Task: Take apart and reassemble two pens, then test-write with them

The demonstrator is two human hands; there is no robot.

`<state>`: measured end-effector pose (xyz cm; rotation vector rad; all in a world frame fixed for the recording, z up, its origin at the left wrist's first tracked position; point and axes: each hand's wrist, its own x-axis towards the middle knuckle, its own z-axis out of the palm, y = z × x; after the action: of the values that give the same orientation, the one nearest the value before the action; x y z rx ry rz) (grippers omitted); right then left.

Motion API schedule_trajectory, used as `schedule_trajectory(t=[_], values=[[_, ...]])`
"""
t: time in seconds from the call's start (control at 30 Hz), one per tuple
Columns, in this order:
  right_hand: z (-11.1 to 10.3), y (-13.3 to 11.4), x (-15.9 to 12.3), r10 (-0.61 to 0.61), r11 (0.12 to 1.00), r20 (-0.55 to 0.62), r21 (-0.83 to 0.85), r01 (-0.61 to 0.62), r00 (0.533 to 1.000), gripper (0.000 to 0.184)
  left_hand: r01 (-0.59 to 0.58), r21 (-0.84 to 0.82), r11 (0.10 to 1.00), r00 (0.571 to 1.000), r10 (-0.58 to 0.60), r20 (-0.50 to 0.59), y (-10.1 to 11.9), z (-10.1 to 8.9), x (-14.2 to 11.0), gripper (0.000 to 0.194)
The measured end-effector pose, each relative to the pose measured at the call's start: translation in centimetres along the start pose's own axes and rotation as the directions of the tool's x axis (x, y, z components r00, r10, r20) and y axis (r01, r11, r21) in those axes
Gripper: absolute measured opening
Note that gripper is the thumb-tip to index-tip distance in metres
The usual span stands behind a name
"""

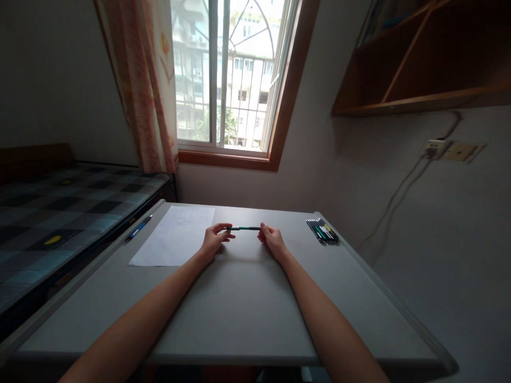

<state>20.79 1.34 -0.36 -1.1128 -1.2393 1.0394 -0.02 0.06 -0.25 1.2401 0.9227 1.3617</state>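
Note:
A slim pen [244,228], dark with a green section, is held level just above the desk between my two hands. My left hand [215,238] pinches its left end between thumb and forefinger, the other fingers loosely curled. At the opposite end, the thumb and fingertips of my right hand [271,238] close on the dark tip. Left of my left hand lies a white sheet of paper [171,239] with faint writing near its top. Several dark pens [322,232] with green and white parts lie side by side at the desk's right edge.
The grey-white desk [239,308] stands below a barred window [223,80]. A blue pen [139,229] lies along its left edge. Beyond that is a bed with a checked cover [80,202]. A wooden shelf [419,101] and a socket with cables [435,149] are on the right wall.

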Motion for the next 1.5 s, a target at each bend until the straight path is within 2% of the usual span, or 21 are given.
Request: schedule_trajectory(t=[0.37,0.73,1.07,1.5], values=[[-0.2,0.5,0.1,-0.021,0.999,0.029,-0.044,0.022,0.999,0.049,0.011,0.037,0.999,1.000,-0.011,0.010,0.0,-0.1,0.1,0.042],[-0.4,0.8,0.3,-0.033,0.994,0.091,-0.102,0.043,0.995,0.052,0.039,-0.012,0.999,0.999,-0.039,-0.021,0.2,0.0,0.1,0.042],[-0.4,-0.3,-0.4,-0.056,0.990,0.125,-0.122,0.072,0.991,0.048,0.051,-0.035,0.998,0.998,-0.052,-0.037,-0.1,-0.1,0.3,0.043],[-0.2,0.5,0.2,-0.025,0.997,0.078,-0.076,0.031,0.997,0.052,0.042,-0.050,0.998,0.997,-0.045,-0.063,-0.2,0.0,0.3,0.041]])
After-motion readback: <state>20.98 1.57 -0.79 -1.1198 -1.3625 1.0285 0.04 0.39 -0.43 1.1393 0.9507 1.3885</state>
